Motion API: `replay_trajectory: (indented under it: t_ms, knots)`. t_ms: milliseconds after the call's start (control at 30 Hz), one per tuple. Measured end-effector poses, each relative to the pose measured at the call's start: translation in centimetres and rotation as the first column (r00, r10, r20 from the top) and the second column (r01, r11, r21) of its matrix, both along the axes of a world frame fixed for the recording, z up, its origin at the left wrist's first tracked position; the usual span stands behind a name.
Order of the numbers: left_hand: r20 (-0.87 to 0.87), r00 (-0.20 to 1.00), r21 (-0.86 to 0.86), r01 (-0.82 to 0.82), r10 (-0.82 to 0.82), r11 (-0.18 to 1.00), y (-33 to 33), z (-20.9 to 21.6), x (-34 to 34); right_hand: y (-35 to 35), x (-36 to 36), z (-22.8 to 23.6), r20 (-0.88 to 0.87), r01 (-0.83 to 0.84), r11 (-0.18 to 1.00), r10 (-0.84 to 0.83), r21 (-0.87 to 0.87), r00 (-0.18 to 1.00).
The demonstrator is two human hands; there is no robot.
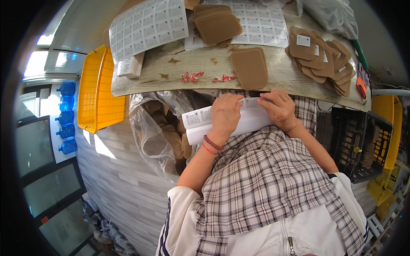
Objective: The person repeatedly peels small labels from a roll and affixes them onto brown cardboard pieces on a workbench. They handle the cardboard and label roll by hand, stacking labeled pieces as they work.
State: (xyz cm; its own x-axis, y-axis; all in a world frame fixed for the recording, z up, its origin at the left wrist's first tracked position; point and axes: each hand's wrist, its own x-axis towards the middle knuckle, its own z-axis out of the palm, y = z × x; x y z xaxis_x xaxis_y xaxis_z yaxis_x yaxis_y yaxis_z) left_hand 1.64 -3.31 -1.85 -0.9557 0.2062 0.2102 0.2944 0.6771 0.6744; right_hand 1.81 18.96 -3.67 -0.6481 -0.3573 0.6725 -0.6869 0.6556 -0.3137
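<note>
My left hand (225,114) and my right hand (279,107) both grip a curled white sheet of sticker labels (200,123) over my lap, just below the wooden table edge (171,81). The fingertips of both hands pinch at the sheet's upper edge. A single brown woven pad (250,67) lies on the table right above my hands. A stack of brown pads (217,23) sits at the back, and several labelled brown pads (322,57) are fanned out at the right.
Flat label sheets (147,25) cover the table's back left. A yellow crate (96,91) stands at the left, a clear plastic bag of brown pads (162,128) by my left knee, and a black crate (354,141) at the right. Blue water bottles (66,119) line the far left.
</note>
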Motion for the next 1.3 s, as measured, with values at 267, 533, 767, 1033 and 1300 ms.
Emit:
replay_trajectory:
  t_ms: [267,533,767,1033,1300]
  knots:
    - [0.088,0.996,0.036,-0.001,-0.002,0.999,0.2,-0.1,-0.3,-1.7,0.5,0.2,0.223,0.097,0.973,-0.048,-0.210,0.974]
    - [0.271,0.963,0.080,-0.040,0.017,0.996,0.2,1.8,-1.3,-0.5,0.8,1.2,0.550,0.173,0.702,0.354,-0.691,0.756]
    - [-0.168,0.980,-0.120,0.092,-0.111,0.988,1.6,2.6,-1.9,0.4,-8.5,1.8,0.675,0.329,0.699,0.296,-0.635,0.676]
    - [-0.108,0.973,-0.166,0.183,-0.202,0.969,1.7,0.9,-3.4,-1.7,-11.4,0.5,0.683,0.362,0.879,-0.057,-0.312,0.728]
    - [-0.118,0.972,-0.148,0.184,-0.202,0.972,1.7,1.1,-3.6,-1.8,-11.6,0.9,0.695,0.377,0.895,-0.115,-0.237,0.710]
